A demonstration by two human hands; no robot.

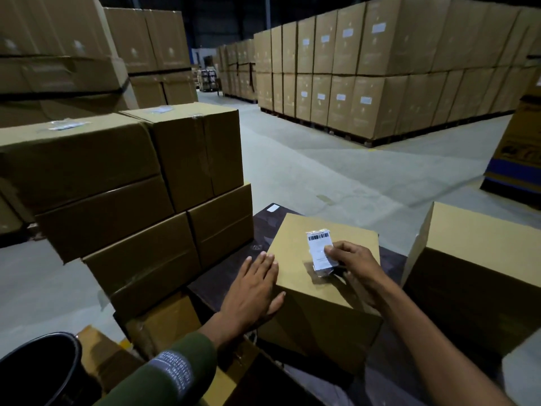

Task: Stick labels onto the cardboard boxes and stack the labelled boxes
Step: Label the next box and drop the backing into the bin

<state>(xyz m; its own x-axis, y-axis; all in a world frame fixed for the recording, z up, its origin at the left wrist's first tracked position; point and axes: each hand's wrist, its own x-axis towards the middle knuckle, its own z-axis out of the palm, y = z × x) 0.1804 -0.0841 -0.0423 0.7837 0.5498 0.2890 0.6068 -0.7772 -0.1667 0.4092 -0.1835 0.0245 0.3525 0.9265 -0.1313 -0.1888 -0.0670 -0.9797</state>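
A person is standing over a small cardboard box [319,276] that is sitting on a dark table [231,276]. The left hand [254,291] is lying flat against the box's left edge — its fingers are straight and spread, pressing on the cardboard and holding nothing. The right hand [351,259] is resting on top of the box, and its thumb and fingers are pinching a white label [319,247] with a barcode at its far end. The label is lying on the box's top, near the middle, and a bit of clear shiny wrap is showing under its near end.

To the left, a stack of boxes [140,183] is sitting just beside the table — the two top ones are each wearing a small label on the lid. Another plain box [480,259] is sitting to the right, close by. A black bucket [41,373] is peeking in at the bottom left corner. Far back, tall walls of cartons [380,68] are standing on the grey floor [307,168].
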